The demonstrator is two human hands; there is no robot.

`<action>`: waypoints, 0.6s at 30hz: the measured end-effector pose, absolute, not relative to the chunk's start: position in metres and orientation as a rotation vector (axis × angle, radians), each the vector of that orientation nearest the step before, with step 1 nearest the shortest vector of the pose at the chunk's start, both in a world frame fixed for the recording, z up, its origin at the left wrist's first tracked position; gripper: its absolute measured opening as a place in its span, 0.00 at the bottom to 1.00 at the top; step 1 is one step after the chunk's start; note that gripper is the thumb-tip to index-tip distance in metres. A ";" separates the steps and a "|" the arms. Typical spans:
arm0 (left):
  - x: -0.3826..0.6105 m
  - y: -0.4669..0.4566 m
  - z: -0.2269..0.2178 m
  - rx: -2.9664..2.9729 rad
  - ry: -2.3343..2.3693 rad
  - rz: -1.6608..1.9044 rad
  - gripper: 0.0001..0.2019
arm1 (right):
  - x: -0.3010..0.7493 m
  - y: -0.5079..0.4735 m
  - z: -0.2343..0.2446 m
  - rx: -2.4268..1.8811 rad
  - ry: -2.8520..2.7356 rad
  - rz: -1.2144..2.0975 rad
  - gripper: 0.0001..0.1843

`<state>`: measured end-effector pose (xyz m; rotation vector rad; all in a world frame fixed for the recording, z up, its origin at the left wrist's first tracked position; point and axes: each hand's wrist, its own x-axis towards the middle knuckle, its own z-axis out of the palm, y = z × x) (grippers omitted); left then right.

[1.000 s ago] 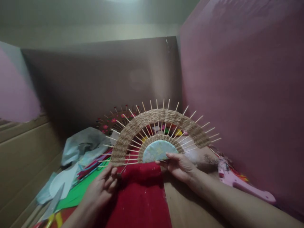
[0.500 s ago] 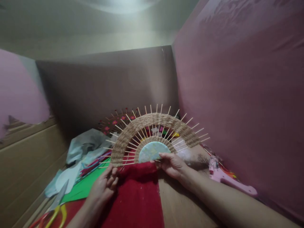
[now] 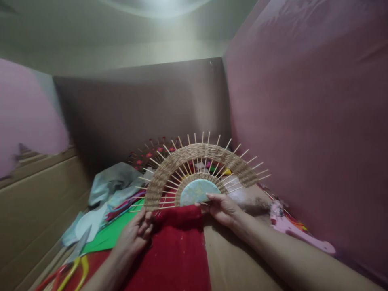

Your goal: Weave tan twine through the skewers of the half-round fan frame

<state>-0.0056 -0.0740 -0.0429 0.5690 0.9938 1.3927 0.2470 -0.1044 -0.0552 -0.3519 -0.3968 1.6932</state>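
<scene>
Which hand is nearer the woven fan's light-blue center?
Right hand, at the lower right edge of the light-blue center. Left hand is apart, at lower left end of woven fan.

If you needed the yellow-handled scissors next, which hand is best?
Probably the left hand: it's nearer the scissors, though holding the woven fan. The right hand is farther, at its blue half-circle.

Passable above the woven fan (image 3: 201, 150), through upper centre; hemmed in at right by pink wall (image 3: 306, 121) and pink glue gun (image 3: 303, 233), at lower left by scissors (image 3: 80, 245).
</scene>
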 end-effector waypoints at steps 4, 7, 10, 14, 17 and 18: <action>-0.010 -0.073 -0.048 0.678 0.820 1.303 0.13 | 0.249 -0.106 -0.054 -0.348 -0.389 1.694 0.05; -0.010 -0.074 -0.048 0.667 0.831 1.316 0.12 | 0.249 -0.106 -0.055 -0.369 -0.399 1.712 0.04; -0.008 -0.078 -0.046 0.638 0.880 1.338 0.11 | 0.250 -0.106 -0.056 -0.379 -0.402 1.707 0.05; -0.008 -0.080 -0.046 0.663 0.937 1.236 0.18 | 0.250 -0.105 -0.057 -0.361 -0.412 1.695 0.06; -0.009 -0.079 -0.046 0.661 1.004 1.191 0.19 | 0.250 -0.105 -0.057 -0.362 -0.424 1.703 0.06; -0.009 -0.079 -0.045 0.650 1.017 1.211 0.17 | 0.250 -0.105 -0.058 -0.364 -0.427 1.706 0.06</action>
